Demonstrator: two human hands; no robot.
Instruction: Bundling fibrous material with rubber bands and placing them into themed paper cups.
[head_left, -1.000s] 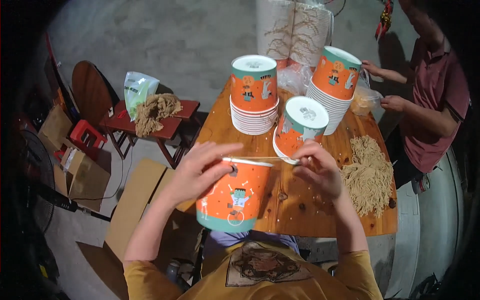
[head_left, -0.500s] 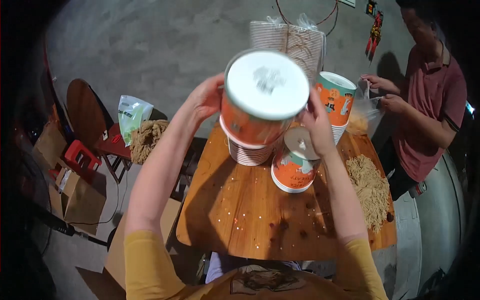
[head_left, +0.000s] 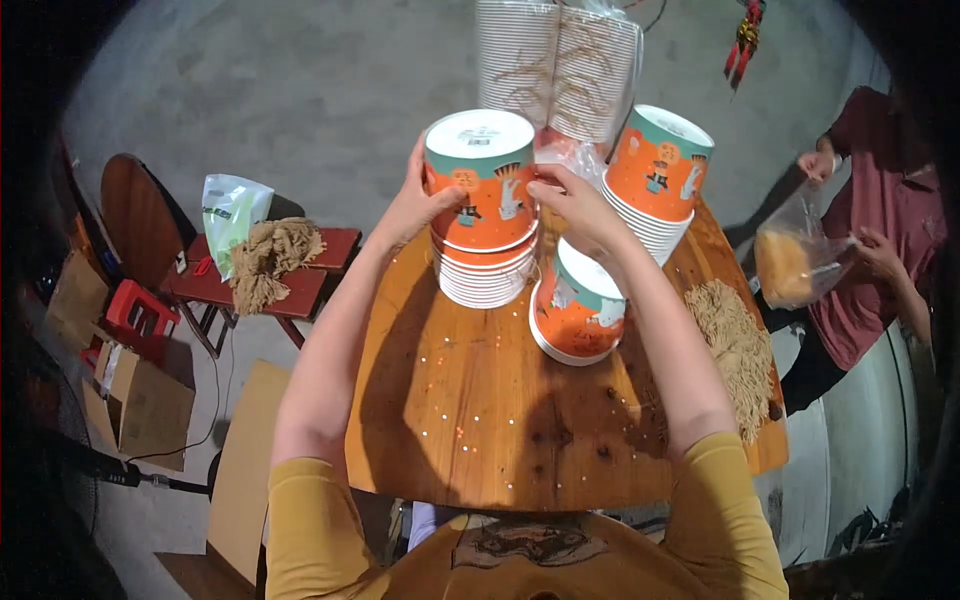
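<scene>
An orange and green paper bucket (head_left: 478,210) stands upside down, its white base up, on top of a stack of nested buckets (head_left: 487,278) on the wooden table. My left hand (head_left: 412,208) grips its left side, the thumb across the front. On its right side the fingers of my right hand (head_left: 580,208) press against the wall. Below my right wrist sits a shorter upside-down stack of the same buckets (head_left: 578,315), partly hidden by my forearm. Another tall upside-down stack (head_left: 655,180) stands to the right, tilted in view.
Tall bundles of white-rimmed buckets (head_left: 555,70) stand at the back. A beige stringy bundle (head_left: 730,350) lies on the table's right, and small white and orange bits dot the wood (head_left: 480,400). A person (head_left: 870,230) at right holds a clear bag (head_left: 790,255). At left stands a red bench (head_left: 310,280).
The bucket in my hands has come down and away from me onto the left stack. The person at right has moved the clear bag to the right and lower.
</scene>
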